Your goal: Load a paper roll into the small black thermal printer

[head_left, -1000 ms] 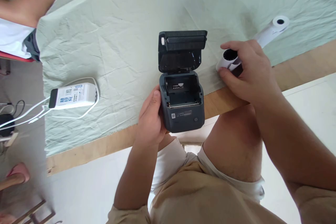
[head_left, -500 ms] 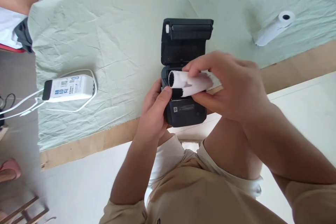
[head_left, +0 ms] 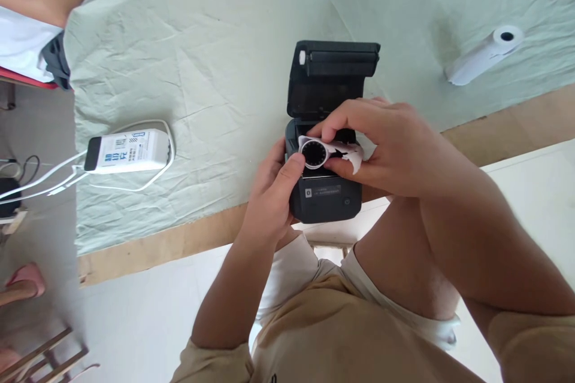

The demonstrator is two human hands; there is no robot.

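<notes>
1. A dark grey plastic printer [head_left: 330, 203], box-shaped with rounded corners, is gripped at its left side by the left hand [head_left: 275, 187]; that hand's thumb is laid at the rim of the roll.
2. The printer's black hinged lid [head_left: 330, 88] is tipped open, away from the wearer.
3. A white paper roll with a black core and torn edges [head_left: 340, 147] is pinched between the thumb and fingers of the right hand [head_left: 380, 140] and held slanted at the printer's open top; whether it is seated cannot be told.
4. A second, taller white paper roll [head_left: 478, 58] is stood on end on the pale green cloth [head_left: 215, 102], well apart at right.
5. A white power strip with a printed label [head_left: 130, 152] is seen at left.
</notes>
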